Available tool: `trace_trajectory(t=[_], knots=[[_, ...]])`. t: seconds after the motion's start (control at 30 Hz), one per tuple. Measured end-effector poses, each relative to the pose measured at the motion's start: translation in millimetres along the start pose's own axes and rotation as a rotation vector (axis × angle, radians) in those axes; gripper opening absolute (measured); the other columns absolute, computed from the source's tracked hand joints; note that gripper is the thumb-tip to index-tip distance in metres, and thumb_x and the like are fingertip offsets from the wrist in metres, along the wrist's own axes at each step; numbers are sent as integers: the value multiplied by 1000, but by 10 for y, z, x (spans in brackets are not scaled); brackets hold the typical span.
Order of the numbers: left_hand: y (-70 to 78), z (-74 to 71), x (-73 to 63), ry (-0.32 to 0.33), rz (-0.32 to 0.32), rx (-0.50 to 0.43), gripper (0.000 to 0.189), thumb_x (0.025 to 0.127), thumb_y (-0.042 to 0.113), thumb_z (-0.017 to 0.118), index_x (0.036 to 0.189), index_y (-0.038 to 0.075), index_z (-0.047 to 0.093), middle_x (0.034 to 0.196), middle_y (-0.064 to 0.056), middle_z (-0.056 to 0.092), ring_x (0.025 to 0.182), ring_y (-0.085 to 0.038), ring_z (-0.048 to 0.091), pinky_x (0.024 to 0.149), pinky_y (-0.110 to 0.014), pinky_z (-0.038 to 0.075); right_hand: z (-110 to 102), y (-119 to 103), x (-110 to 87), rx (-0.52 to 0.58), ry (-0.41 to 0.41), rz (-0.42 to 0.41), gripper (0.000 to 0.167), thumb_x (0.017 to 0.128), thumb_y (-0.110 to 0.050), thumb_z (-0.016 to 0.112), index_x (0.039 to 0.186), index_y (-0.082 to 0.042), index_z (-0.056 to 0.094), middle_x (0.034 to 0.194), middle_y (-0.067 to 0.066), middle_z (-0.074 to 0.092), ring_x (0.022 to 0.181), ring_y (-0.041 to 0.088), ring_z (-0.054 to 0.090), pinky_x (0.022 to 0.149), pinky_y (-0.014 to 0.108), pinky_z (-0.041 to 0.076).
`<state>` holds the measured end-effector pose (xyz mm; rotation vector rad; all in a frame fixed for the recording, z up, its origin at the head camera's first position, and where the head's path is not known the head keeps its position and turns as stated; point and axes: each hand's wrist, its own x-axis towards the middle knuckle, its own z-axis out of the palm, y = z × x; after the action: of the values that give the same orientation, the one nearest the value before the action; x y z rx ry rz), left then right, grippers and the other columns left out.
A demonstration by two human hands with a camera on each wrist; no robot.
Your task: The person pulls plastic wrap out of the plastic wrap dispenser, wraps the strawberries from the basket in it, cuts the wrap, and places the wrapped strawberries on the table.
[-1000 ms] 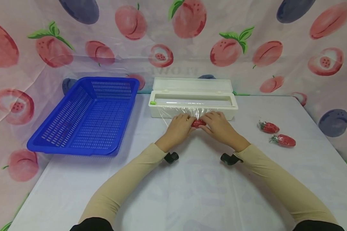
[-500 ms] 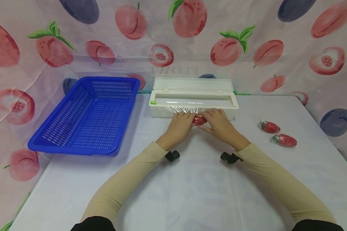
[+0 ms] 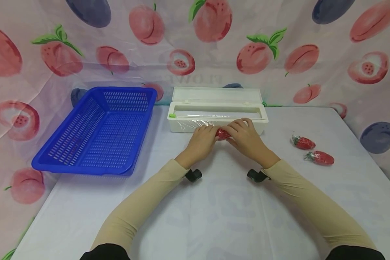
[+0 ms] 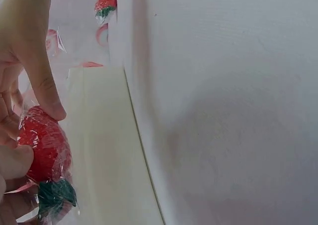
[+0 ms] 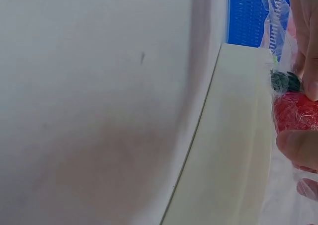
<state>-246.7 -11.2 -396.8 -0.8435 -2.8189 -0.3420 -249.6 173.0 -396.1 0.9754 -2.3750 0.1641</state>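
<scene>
A red strawberry (image 3: 222, 134) with a green leafy top sits between my two hands, clear plastic wrap around it. My left hand (image 3: 201, 143) holds it at the leafy end, the thumb lying on the red side in the left wrist view. At the other end my right hand (image 3: 243, 141) grips it through the wrap, some of its fingers raised. Right behind the hands stands a white plastic wrap dispenser (image 3: 182, 126) with its lid up. A sheet of film runs down its front towards the strawberry. The fingertips are partly hidden.
Two wrapped strawberries lie to the right, the farther strawberry (image 3: 303, 143) and the nearer strawberry (image 3: 321, 158). A blue plastic basket (image 3: 138, 151) stands at the left. White cloth covers the table (image 3: 227, 216), and a fruit-print curtain (image 3: 214, 57) hangs behind it.
Both hands have rolled the strawberry up towards the dispenser, and the exposed stretch of film has shortened. The right hand's fingers have lifted and shifted.
</scene>
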Motion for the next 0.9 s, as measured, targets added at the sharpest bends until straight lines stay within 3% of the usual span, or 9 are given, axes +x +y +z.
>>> trace_trajectory(t=[0.1, 0.2, 0.3, 0.37, 0.5, 0.73, 0.9], knots=[[8, 14, -8, 49, 3, 30, 45, 95, 30, 53, 134, 8, 46, 126, -8, 56, 117, -24, 50, 100, -39, 38, 9, 5, -7, -4, -4, 6, 42, 73, -12, 80, 111, -6, 63, 102, 11, 68, 100, 29, 59, 93, 52, 40], [15, 43, -13, 169, 38, 87, 52, 89, 32, 63, 132, 8, 48, 126, -9, 53, 117, -25, 47, 102, -38, 37, 13, 14, -12, 0, -1, 14, 41, 74, -13, 79, 110, -5, 62, 102, 12, 68, 100, 29, 59, 92, 52, 40], [20, 74, -12, 296, 76, 138, 52, 82, 29, 72, 125, 10, 52, 119, -7, 54, 110, -23, 48, 96, -35, 39, 13, 21, -14, 11, 8, 29, 41, 73, -14, 79, 109, -4, 62, 101, 13, 68, 99, 30, 59, 91, 52, 40], [26, 84, -11, 337, 86, 133, 51, 79, 27, 75, 121, 9, 54, 112, -6, 56, 104, -21, 50, 90, -33, 42, 8, 23, -17, 19, 10, 40, 42, 73, -14, 79, 109, -4, 62, 101, 13, 68, 99, 30, 59, 92, 52, 40], [27, 92, -12, 319, 68, 120, 52, 78, 25, 76, 121, 8, 54, 109, -7, 58, 100, -20, 53, 83, -31, 44, 5, 25, -18, 31, -6, 53, 42, 74, -14, 79, 110, -4, 61, 101, 14, 67, 100, 31, 58, 93, 51, 39], [5, 124, 19, 280, 63, 81, 53, 79, 22, 75, 124, 7, 52, 110, -8, 56, 100, -20, 55, 85, -32, 47, -8, 27, -18, 55, -22, 65, 42, 74, -15, 79, 110, -4, 60, 102, 14, 66, 101, 31, 57, 94, 52, 37], [-3, 141, 55, 311, 80, 161, 49, 77, 21, 77, 119, 8, 55, 108, -7, 57, 98, -20, 55, 82, -31, 46, 1, 55, -19, 94, -36, 79, 41, 76, -17, 77, 111, -5, 60, 102, 13, 65, 102, 30, 56, 96, 52, 35]])
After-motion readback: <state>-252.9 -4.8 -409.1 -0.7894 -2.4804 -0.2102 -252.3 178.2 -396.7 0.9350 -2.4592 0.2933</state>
